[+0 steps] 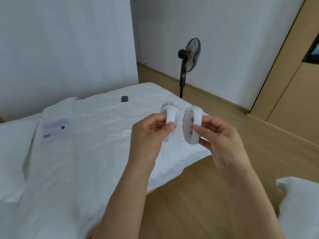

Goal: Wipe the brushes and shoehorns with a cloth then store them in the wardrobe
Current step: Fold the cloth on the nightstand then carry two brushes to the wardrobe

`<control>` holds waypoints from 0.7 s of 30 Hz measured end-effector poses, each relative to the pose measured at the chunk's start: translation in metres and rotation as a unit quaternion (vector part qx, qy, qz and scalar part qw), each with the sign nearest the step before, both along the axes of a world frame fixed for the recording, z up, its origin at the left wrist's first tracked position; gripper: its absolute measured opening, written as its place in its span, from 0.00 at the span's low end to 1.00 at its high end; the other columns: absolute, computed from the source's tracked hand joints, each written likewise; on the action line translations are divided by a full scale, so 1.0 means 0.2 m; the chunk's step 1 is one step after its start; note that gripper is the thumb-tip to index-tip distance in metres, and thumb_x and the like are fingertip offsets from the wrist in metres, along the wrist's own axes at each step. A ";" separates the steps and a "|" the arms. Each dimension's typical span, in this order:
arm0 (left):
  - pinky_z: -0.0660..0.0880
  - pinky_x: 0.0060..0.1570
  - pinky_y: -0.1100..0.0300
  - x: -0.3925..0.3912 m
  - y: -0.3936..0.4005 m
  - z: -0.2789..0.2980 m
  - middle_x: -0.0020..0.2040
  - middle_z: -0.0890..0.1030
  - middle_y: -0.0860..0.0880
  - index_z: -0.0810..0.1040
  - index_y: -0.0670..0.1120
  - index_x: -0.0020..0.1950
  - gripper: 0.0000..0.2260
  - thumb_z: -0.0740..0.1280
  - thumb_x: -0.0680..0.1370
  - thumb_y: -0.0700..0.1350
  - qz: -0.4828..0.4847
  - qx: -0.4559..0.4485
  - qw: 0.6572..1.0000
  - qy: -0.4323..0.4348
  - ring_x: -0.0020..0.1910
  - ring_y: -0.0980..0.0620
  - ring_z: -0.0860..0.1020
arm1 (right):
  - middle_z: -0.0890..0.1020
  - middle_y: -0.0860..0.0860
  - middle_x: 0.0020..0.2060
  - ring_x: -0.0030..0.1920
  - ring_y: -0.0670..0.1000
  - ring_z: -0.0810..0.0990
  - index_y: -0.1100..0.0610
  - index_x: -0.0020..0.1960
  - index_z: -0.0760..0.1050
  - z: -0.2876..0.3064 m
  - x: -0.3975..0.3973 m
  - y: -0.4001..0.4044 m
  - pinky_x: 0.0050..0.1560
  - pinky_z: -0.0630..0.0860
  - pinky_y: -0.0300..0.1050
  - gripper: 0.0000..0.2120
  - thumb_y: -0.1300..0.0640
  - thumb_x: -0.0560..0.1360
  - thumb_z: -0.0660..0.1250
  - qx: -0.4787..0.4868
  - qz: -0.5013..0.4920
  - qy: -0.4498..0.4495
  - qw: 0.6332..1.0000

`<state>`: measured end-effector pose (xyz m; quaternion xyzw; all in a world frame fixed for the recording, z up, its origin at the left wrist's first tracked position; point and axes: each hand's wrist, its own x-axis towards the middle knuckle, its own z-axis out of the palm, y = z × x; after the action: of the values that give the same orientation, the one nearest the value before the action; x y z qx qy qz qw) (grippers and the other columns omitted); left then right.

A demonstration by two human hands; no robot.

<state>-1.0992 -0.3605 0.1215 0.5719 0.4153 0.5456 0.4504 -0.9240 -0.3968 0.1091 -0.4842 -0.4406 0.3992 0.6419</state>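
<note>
Brushes (pixel 181 121) in both hands (pixel 186 135)

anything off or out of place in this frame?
Nothing damaged or spilled. Left hand and right hand each hold a white round brush over the bed corner. One oddity for the task: no cloth is clearly visible. A small dark object and a packet lie loose on the sheet.
</note>
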 end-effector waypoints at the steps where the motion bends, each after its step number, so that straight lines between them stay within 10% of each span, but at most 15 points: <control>1: 0.74 0.38 0.74 0.07 0.01 -0.01 0.42 0.85 0.56 0.85 0.52 0.47 0.07 0.76 0.72 0.42 -0.016 -0.001 1.000 0.000 0.43 0.60 0.83 | 0.87 0.53 0.47 0.50 0.53 0.86 0.53 0.49 0.86 -0.01 0.07 -0.02 0.52 0.81 0.51 0.10 0.66 0.76 0.71 -0.001 -0.010 0.005 1.000; 21: 0.80 0.51 0.59 1.32 0.64 -0.16 0.45 0.86 0.53 0.84 0.49 0.51 0.08 0.75 0.73 0.41 -0.245 -0.075 0.967 0.000 0.47 0.57 0.84 | 0.87 0.57 0.46 0.45 0.52 0.85 0.59 0.55 0.83 -0.10 1.08 0.21 0.51 0.81 0.52 0.09 0.65 0.76 0.71 -0.075 -0.277 0.021 0.958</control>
<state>-0.8359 -0.2325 0.0901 0.6208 0.3024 0.3859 0.6117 -0.7087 -0.3544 0.0891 -0.6257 -0.2438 0.2477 0.6984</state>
